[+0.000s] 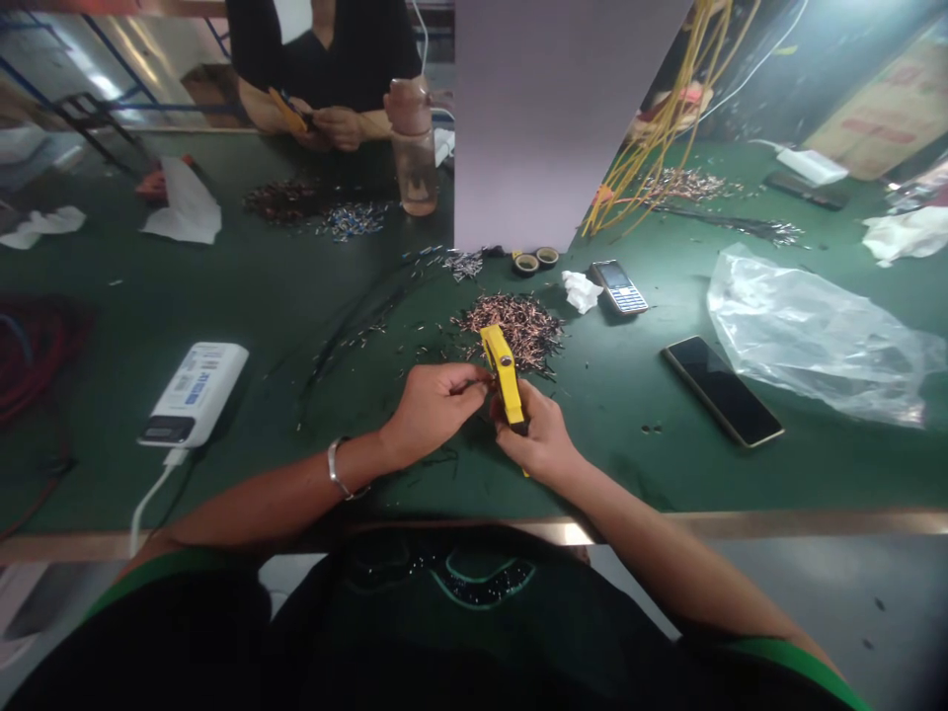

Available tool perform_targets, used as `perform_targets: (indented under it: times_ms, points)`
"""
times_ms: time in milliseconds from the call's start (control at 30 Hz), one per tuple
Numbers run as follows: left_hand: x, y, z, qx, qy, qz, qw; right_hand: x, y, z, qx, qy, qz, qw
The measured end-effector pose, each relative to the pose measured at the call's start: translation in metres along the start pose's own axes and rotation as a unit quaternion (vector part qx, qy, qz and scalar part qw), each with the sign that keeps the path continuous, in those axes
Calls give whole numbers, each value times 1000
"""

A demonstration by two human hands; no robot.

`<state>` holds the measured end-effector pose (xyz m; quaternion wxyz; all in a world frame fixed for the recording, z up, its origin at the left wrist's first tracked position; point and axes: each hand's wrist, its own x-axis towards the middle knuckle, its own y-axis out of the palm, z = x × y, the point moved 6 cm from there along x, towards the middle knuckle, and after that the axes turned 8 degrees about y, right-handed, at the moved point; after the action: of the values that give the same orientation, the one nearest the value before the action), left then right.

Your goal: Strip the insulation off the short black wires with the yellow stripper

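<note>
within right grip point(544, 436), yellow tool point(507, 383)

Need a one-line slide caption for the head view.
Right hand gripping a yellow plier tool, left hand close beside it, near a heap of coppery pieces.

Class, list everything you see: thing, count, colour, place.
Table: one, green, centre
Panel: one, grey, far middle
Hand tool: one, yellow, right hand
Bits: many, copper, beyond tool
Small parts: many, silver-blue, upper left
Wires: several, yellow, upper right
Tape rolls: two, dark, before panel
Keypad phone: one, dark, right
Smartphone: one, black, right
Plastic bag: one, clear, right
Power bank: one, white, left
Bottle: one, pinkish, upper left
Tissues: several, white, scattered
Cable coil: one, red, left
Box: one, brown, upper right
Co-worker: one, black-clad, upper left
Second tool: one, orange, upper left
Bracelet: one, silver, left wrist
Left hand: one, bare, beside tool
Right hand: one, bare, centre
</note>
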<state>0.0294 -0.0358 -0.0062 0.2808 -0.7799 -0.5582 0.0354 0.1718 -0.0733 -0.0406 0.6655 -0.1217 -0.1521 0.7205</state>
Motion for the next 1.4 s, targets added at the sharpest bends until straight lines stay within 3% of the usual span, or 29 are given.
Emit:
perform_targets:
  times_ms: [533, 1067, 1400]
  points:
    - [4, 0, 3, -37, 18, 18, 999, 6, 0, -5, -42, -37, -19, 998]
    - [15, 0, 17, -45, 19, 18, 999, 12, 3, -21, -83, -14, -49, 995]
    - [22, -6, 20, 13, 39, 17, 999, 19, 7, -34, -27, 20, -77, 996]
